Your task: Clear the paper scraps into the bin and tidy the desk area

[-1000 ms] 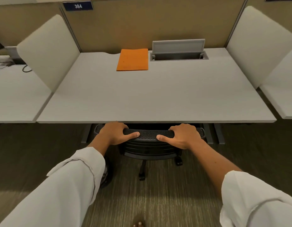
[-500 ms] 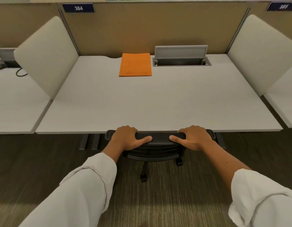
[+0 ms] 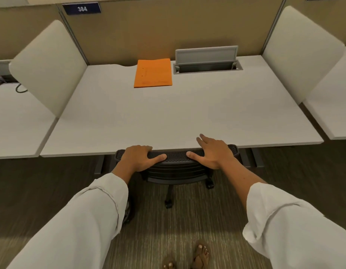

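A black mesh office chair (image 3: 176, 158) is tucked under the white desk (image 3: 168, 117), its backrest top against the desk's front edge. My left hand (image 3: 139, 158) is wrapped over the left part of the backrest top. My right hand (image 3: 213, 152) rests flat on the right part, with fingers spread and lifted over the desk edge. An orange folder (image 3: 153, 72) lies flat at the back of the desk. No paper scraps or bin are in view.
An open grey cable hatch (image 3: 207, 61) sits right of the folder. White side dividers (image 3: 49, 65) (image 3: 300, 53) flank the desk, with neighbouring desks beyond. A tan partition with a "384" label (image 3: 81, 9) stands behind. My sandalled feet (image 3: 201, 255) are on the carpet.
The chair has slid further under the desk. My right hand has loosened from its grip and its fingers have opened out; the left hand still holds the backrest.
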A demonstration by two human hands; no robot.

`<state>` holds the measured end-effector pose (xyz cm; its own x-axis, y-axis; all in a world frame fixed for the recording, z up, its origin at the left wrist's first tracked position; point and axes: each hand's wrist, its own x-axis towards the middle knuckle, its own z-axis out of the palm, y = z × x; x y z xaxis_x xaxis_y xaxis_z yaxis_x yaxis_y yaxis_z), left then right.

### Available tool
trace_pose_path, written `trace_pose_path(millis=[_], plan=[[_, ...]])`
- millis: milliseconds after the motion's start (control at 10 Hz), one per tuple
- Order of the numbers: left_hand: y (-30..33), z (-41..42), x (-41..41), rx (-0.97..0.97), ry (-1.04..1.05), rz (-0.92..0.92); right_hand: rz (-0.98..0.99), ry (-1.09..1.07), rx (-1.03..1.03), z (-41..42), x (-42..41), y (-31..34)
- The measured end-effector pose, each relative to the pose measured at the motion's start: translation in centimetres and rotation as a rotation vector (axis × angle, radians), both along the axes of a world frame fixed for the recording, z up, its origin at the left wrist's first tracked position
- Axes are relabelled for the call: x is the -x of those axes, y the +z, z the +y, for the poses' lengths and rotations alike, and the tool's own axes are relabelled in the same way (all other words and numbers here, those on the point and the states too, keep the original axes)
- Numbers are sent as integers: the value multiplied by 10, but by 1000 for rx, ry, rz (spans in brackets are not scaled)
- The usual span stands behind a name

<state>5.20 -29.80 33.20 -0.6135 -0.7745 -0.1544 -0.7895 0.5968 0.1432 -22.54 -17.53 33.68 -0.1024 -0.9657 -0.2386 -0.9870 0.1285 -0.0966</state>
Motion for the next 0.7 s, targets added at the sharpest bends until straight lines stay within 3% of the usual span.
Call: trace_pose_path(millis=[600,700], plan=[[11,8,-1,-29,37,-69,-14,-45,-14,3,2,3],[49,-22,15,117,94,-8,28,-133,70,-14,13,32]])
